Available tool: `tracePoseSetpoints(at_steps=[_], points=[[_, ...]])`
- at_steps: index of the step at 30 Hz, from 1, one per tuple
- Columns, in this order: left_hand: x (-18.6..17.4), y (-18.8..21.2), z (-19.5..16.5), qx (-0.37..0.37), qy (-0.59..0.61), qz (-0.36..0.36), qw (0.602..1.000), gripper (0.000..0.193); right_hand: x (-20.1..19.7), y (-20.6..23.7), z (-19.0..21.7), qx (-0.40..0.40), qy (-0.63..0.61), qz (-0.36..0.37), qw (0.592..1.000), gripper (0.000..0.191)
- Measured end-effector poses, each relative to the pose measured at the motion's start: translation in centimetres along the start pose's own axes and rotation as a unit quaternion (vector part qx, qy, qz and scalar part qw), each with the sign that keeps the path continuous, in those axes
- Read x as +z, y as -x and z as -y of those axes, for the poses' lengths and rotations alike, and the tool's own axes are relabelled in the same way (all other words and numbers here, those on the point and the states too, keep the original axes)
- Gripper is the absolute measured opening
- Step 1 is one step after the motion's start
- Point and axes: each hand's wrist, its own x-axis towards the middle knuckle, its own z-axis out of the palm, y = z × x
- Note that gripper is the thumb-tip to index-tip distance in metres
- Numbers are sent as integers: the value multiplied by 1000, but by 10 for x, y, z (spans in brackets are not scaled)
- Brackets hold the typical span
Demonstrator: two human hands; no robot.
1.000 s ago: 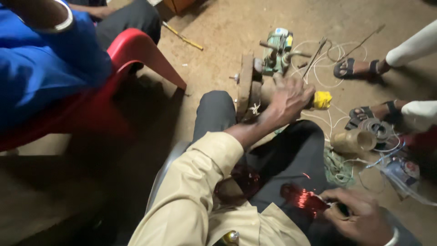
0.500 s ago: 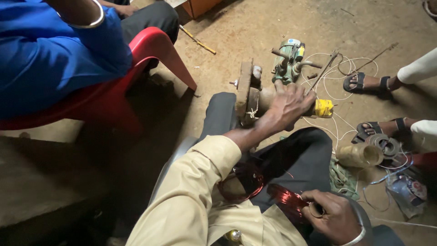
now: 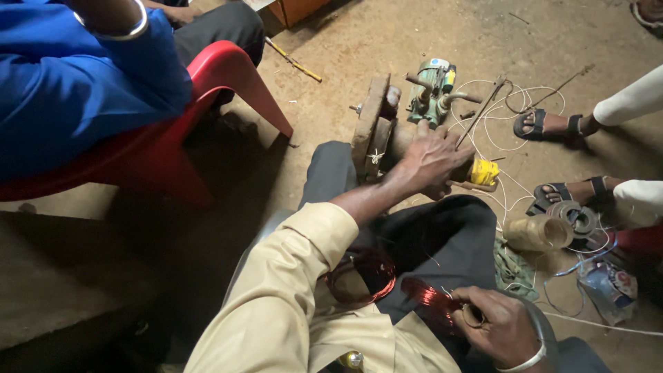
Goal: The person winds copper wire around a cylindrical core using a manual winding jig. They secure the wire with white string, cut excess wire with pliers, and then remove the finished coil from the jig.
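My left hand (image 3: 431, 162) reaches forward and grips the shaft of a wooden hand winder (image 3: 373, 131) standing on the dirt floor. A yellow piece (image 3: 483, 171) sticks out just right of the hand. My right hand (image 3: 504, 324), with a metal bangle on the wrist, is closed over a bundle of red copper wire (image 3: 425, 295) on my lap. A loop of the same red wire (image 3: 362, 276) lies on my dark trousers beside my beige sleeve.
A small green motor (image 3: 431, 86) and tangled white wire (image 3: 497, 131) lie behind the winder. A tape roll (image 3: 539, 233) and rings lie to the right. Two sandalled feet (image 3: 545, 124) stand at right. A person in blue sits on a red plastic chair (image 3: 207, 90) at left.
My right hand has drawn the red wire bundle leftward, closer over my lap. My left hand stays on the winder, settling lower on its shaft. The view has shifted a little.
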Motion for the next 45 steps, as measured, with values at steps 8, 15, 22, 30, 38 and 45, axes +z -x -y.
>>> tracePoseSetpoints(at_steps=[8, 15, 22, 30, 38, 45], points=[[-26, 5, -3, -40, 30, 37, 998, 63, 1, -1, 5, 55, -36, 36, 997, 30], [-41, 7, -2, -20, 22, -30, 999, 58, 1, 0, 3, 34, -28, 34, 998, 29], [-85, 1, -3, -27, 135, 127, 982, 77, 3, 1, -2, 85, -80, 35, 993, 28], [-100, 2, -9, 35, 197, 45, 979, 58, -1, -9, -3, 191, -53, -3, 980, 31], [-160, 64, -41, 75, 441, 101, 889, 60, 2, -23, -10, 95, -62, -92, 989, 35], [-197, 113, -68, -12, 458, 182, 870, 36, 6, -29, 7, 150, -83, -54, 984, 29]])
